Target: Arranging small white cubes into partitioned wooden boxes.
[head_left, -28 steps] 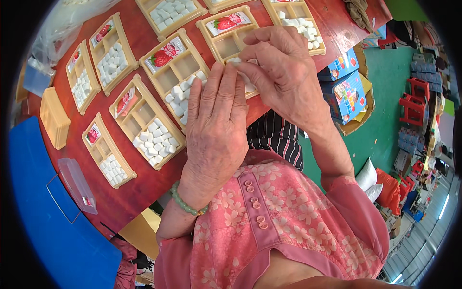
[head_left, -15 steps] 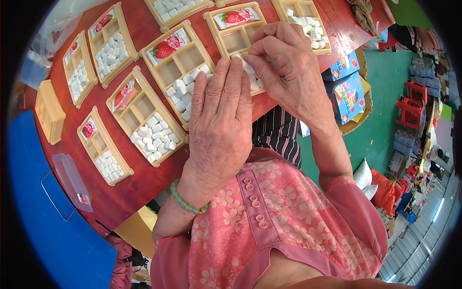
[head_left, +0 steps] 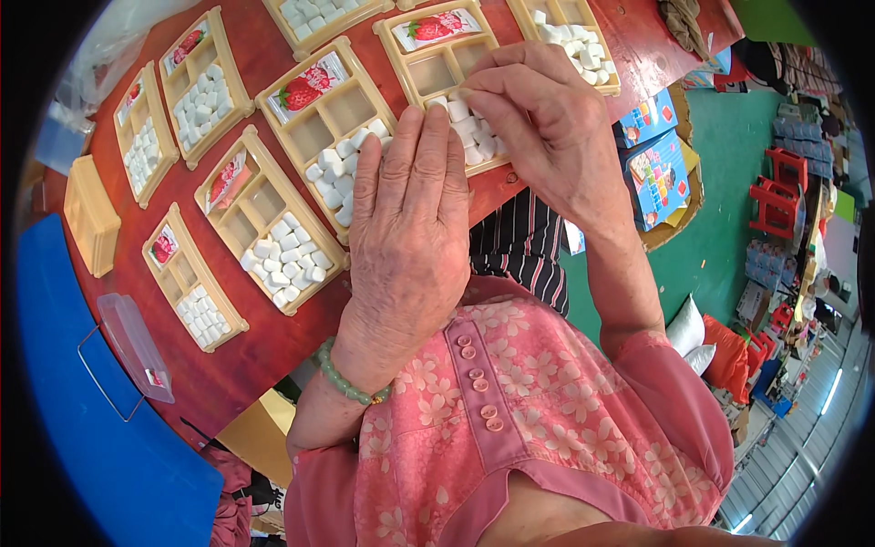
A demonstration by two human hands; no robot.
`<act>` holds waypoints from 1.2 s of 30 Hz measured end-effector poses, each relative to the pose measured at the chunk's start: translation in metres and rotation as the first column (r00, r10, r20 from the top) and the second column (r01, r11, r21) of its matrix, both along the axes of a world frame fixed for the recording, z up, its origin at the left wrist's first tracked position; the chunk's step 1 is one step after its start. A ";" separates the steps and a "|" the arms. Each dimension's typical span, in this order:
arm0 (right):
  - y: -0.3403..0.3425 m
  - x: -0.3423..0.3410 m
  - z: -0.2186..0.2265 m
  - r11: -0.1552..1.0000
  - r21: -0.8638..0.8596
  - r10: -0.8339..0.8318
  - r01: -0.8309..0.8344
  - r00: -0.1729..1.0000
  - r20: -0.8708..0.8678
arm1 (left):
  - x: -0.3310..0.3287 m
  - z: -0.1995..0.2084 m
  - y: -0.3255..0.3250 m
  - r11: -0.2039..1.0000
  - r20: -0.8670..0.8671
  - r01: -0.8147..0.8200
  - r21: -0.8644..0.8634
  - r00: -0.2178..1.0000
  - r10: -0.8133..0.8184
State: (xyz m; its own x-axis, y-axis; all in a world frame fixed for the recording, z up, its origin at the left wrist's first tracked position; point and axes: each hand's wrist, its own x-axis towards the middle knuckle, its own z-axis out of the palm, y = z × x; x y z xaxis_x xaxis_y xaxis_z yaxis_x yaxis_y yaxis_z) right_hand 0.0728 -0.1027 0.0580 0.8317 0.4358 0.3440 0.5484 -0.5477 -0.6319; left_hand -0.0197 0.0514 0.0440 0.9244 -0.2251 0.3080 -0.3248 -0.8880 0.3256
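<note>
My left hand (head_left: 412, 219) lies flat with its fingers stretched out, over the lower end of a beige compartment tray (head_left: 321, 123) and beside its neighbour. My right hand (head_left: 551, 123) is pinched, thumb against fingers, above the second beige tray (head_left: 428, 75). Whatever sits in that pinch, if anything, is hidden. White marshmallow-like pieces (head_left: 465, 117) fill the large near compartment of this second tray, under the right hand. Similar white pieces (head_left: 333, 173) lie in the first tray, partly covered by the left fingers. Both trays carry a strawberry-printed sachet (head_left: 436, 27) in the far compartment.
Several more filled trays (head_left: 273, 219) stand around on the red table (head_left: 214, 387). Stacked beige trays (head_left: 91, 214) and a clear plastic box (head_left: 135, 346) are at the left. Blue printed boxes (head_left: 658, 178) sit in a carton on the right, above the green floor.
My right hand's pinch has risen slightly away from the white pieces, so more of them show beneath it. My left hand stays flat; the whole view has shifted slightly.
</note>
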 end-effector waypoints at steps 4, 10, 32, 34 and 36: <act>-0.012 -0.008 0.006 0.992 -0.110 0.072 -0.058 0.989 0.132 | -0.001 -0.001 -0.001 1.000 -0.013 0.000 -0.004 1.000 0.000; -0.012 -0.026 0.000 0.914 -0.394 0.160 -0.095 0.978 0.137 | 0.000 -0.004 0.001 1.000 0.005 0.018 -0.024 1.000 -0.017; -0.036 -0.029 -0.005 0.925 -0.379 0.063 -0.009 0.989 0.131 | 0.007 0.009 -0.010 0.996 -0.005 0.070 -0.063 0.997 -0.071; -0.036 -0.028 -0.006 0.907 -0.420 0.069 -0.002 0.987 0.143 | 0.013 0.004 -0.013 0.997 -0.018 0.064 -0.044 0.998 -0.065; -0.038 -0.028 -0.006 0.887 -0.461 0.070 0.009 0.986 0.154 | 0.015 0.003 -0.015 0.998 -0.032 0.062 -0.026 0.998 -0.063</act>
State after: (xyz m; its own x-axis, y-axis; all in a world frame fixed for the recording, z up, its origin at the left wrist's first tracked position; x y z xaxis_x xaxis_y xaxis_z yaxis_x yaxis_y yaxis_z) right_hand 0.0444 -0.1411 0.0515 0.7654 0.6020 0.2274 0.6424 -0.7354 -0.2155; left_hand -0.0049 0.0367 0.0471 0.9186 -0.2753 0.2836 -0.3679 -0.8579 0.3586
